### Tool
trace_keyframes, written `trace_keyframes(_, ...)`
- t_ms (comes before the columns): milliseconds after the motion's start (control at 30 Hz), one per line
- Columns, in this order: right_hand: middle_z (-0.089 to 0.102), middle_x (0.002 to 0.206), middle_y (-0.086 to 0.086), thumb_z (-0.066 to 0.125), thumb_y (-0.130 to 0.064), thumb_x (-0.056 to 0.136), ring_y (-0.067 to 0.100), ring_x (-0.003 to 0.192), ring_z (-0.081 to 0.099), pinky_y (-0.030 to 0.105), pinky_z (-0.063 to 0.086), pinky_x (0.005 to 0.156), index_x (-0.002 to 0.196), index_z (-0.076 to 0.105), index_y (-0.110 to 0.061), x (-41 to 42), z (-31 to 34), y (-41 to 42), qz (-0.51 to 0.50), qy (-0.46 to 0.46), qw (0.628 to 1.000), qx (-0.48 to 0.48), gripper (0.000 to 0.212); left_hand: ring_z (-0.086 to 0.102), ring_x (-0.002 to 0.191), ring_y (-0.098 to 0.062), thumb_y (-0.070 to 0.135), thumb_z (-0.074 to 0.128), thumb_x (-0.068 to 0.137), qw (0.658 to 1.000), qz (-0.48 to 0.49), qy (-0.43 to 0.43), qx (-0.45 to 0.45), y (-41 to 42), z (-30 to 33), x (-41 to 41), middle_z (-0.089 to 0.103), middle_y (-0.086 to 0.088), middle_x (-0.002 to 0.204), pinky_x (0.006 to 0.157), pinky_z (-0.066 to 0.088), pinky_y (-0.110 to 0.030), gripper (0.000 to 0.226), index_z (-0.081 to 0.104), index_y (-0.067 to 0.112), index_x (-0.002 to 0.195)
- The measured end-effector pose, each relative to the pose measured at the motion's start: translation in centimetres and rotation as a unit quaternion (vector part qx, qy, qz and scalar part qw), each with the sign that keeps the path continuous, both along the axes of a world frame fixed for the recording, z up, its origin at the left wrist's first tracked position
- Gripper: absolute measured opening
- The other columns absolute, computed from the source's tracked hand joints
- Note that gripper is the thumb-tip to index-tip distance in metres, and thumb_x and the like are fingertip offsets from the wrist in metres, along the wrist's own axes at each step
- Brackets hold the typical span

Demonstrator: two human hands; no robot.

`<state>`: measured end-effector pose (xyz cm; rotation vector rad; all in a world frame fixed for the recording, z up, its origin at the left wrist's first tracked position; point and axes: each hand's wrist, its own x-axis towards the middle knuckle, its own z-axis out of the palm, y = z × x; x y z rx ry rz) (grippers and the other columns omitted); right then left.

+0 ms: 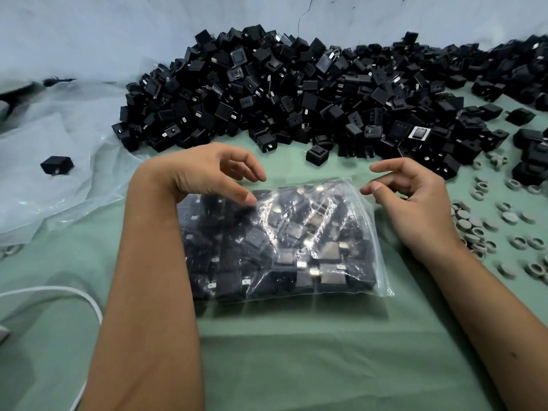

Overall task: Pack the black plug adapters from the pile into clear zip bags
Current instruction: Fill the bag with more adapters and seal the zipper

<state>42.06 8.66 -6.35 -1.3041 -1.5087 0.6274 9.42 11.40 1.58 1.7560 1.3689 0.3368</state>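
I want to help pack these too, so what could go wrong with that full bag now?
1. The zip bag looks stuffed with adapters, and neither the left hand nor the right hand grips it. If its top edge is not zipped, which I cannot tell, adapters might spill when it is lifted.
2. Metal prongs press against the thin plastic and could poke through.
3. The grey rings lie close by the right hand and could get knocked or mixed in.

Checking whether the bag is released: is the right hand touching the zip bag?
Apart: the head view shows green table between the right hand and the zip bag.
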Motion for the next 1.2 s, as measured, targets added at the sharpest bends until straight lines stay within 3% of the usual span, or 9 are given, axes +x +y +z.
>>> trace_keyframes(100,0.078,0.085,-0.014,0.069,-0.013,0.094,0.003,0.085,0.073,0.029,0.052,0.081,0.107,0.069,-0.030,0.0,-0.2,0.2,-0.011,-0.002,1.000,-0.012,0.021,0.053,0.129,-0.006,0.038,0.094,0.056,0.997,-0.053,0.053,-0.022,-0.3,0.8,0.9,0.062,0.015,0.132,0.106,0.043,-0.037,0.064,0.069,0.048,0.114)
trace_keyframes(333,0.078,0.086,-0.012,0.068,-0.013,0.095,0.010,0.087,0.075,0.045,0.058,0.093,0.108,0.068,-0.031,0.3,-0.4,0.5,-0.024,0.003,0.999,-0.041,0.022,0.048,0.135,-0.017,0.040,0.097,0.051,0.991,-0.083,0.091,-0.047,-2.1,0.0,1.2,0.045,0.013,0.149,0.117,0.037,-0.046,0.089,0.055,0.062,0.126)
trace_keyframes(467,0.078,0.087,-0.011,0.067,-0.013,0.096,0.010,0.087,0.075,0.045,0.058,0.093,0.108,0.067,-0.032,0.3,-0.4,0.3,-0.017,0.006,0.999,-0.043,0.023,0.040,0.139,-0.015,0.050,0.092,0.062,0.997,-0.031,0.067,-0.011,-2.4,0.4,2.2,0.044,0.012,0.152,0.115,0.030,-0.044,0.070,0.059,0.057,0.123)
trace_keyframes(633,0.078,0.086,-0.012,0.066,-0.013,0.096,0.010,0.085,0.073,0.041,0.058,0.087,0.108,0.066,-0.032,0.4,-0.4,0.1,-0.020,0.011,0.999,-0.041,0.023,0.044,0.136,-0.020,0.038,0.089,0.074,0.995,0.009,0.098,0.000,-2.9,0.5,3.4,0.048,0.006,0.147,0.109,0.035,-0.039,0.064,0.057,0.042,0.129)
trace_keyframes(767,0.078,0.086,-0.013,0.066,-0.014,0.096,0.010,0.085,0.073,0.037,0.057,0.084,0.108,0.066,-0.032,0.3,-0.5,0.3,-0.019,0.016,0.999,-0.047,0.022,0.034,0.137,-0.014,0.048,0.095,0.059,0.987,-0.064,0.144,-0.006,-3.7,1.6,4.4,0.033,0.017,0.151,0.108,0.031,-0.036,0.098,0.041,0.053,0.141)
trace_keyframes(867,0.078,0.085,-0.013,0.066,-0.014,0.096,0.009,0.084,0.073,0.036,0.057,0.082,0.108,0.066,-0.032,0.3,-0.6,0.3,-0.020,0.014,0.999,-0.049,0.022,0.028,0.146,-0.023,0.050,0.096,0.055,0.974,-0.104,0.202,-0.013,-4.1,1.4,5.7,0.023,0.011,0.162,0.121,0.029,-0.052,0.122,0.021,0.057,0.150)
trace_keyframes(1000,0.078,0.085,-0.014,0.066,-0.014,0.095,0.008,0.085,0.073,0.035,0.057,0.081,0.109,0.066,-0.032,0.3,-0.5,0.3,-0.021,0.008,0.999,-0.049,0.023,0.025,0.151,-0.024,0.059,0.087,0.059,0.987,-0.070,0.148,-0.012,-3.8,1.4,5.9,0.021,0.007,0.166,0.123,0.025,-0.050,0.112,0.025,0.050,0.152)
trace_keyframes(1200,0.078,0.084,-0.016,0.066,-0.014,0.095,0.000,0.084,0.072,0.026,0.051,0.074,0.111,0.066,-0.032,0.3,-0.5,0.3,-0.022,0.008,0.998,-0.052,0.023,0.033,0.146,-0.022,0.055,0.088,0.065,0.988,-0.026,0.152,-0.009,-2.8,1.0,6.3,0.031,0.006,0.162,0.116,0.031,-0.045,0.093,0.039,0.047,0.144)
